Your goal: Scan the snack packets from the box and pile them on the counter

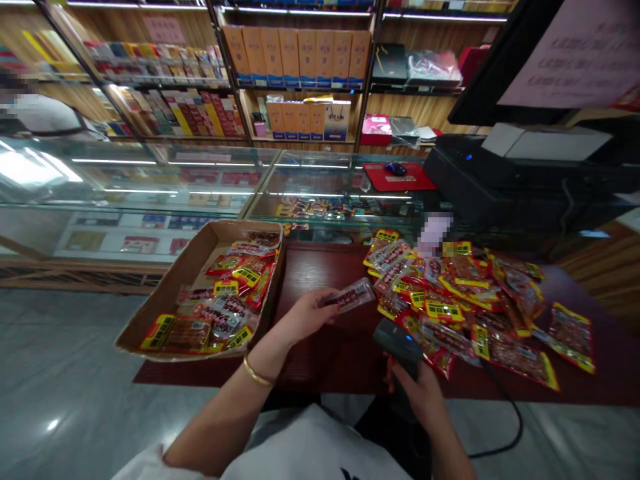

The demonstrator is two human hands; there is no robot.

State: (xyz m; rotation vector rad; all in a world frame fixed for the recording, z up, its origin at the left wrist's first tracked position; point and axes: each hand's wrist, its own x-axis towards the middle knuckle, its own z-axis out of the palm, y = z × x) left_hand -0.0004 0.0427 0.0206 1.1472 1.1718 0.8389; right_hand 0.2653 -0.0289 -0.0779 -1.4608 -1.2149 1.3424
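Note:
My left hand (314,315) is closed on one end of a slim clear snack packet (354,296) with dark contents and pale lettering. It holds the packet over the dark red table (320,267). In my right hand (417,387) is a black barcode scanner (399,343), fingers wrapped round its handle and a blue light on its top. To the right lies a loose heap of red and yellow snack packets (443,310). A shallow cardboard box (187,273) on the left holds several similar packets (240,275).
A black cable (515,407) hangs off the table's front edge near the scanner. Behind stand glass display cases (200,157) and a red mouse pad (420,175) with a mouse. A printer (500,180) and a monitor (480,80) rise at the right. Another person (50,113) is at far left.

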